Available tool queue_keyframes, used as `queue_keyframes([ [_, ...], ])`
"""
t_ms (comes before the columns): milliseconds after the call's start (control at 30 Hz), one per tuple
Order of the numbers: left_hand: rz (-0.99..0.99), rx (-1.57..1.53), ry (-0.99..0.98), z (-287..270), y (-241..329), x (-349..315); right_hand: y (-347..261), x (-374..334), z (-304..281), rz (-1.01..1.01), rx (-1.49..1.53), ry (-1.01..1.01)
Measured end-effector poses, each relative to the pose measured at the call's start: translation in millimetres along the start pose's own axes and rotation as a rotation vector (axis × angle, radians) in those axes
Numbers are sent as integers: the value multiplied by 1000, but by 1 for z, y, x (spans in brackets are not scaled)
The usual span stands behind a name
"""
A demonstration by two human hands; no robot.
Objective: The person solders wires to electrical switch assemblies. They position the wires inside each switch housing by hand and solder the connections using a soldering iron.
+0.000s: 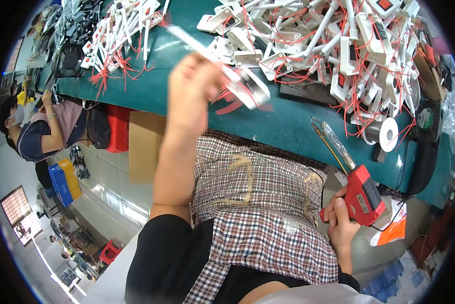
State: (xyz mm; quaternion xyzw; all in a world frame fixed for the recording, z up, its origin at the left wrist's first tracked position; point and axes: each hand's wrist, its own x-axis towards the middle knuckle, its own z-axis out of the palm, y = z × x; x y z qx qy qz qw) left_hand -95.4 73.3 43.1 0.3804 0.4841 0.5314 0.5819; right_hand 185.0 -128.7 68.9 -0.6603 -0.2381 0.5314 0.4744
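Observation:
Above the near edge of the green table, my left hand (pixel 194 86) is closed around a white plastic switch housing (pixel 253 93) with a white stem and red wires. The stem points up and left, and the housing end, slightly smeared by motion, points down and right. My right hand (pixel 341 218) grips a red soldering gun (pixel 363 200) by its handle, to the right of my lap. Its long metal tip (pixel 318 126) reaches up over the table edge and stays apart from the white housing.
Many similar white housings with red wires (pixel 308 40) lie heaped at the far right, and a smaller heap (pixel 128 30) lies at the far left. A solder spool (pixel 388 135) stands near the right edge. A co-worker (pixel 47 124) sits left; a cardboard box (pixel 145 147) stands beside me.

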Motion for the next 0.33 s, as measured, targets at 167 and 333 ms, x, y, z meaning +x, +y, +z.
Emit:
queue_keyframes([
  [167, 209, -388, 236, -61, 46, 75, 4, 2, -3, -2, 53, -50],
  [333, 192, -230, 126, -70, 53, 99, 9, 3, -3, -25, 26, -52],
])
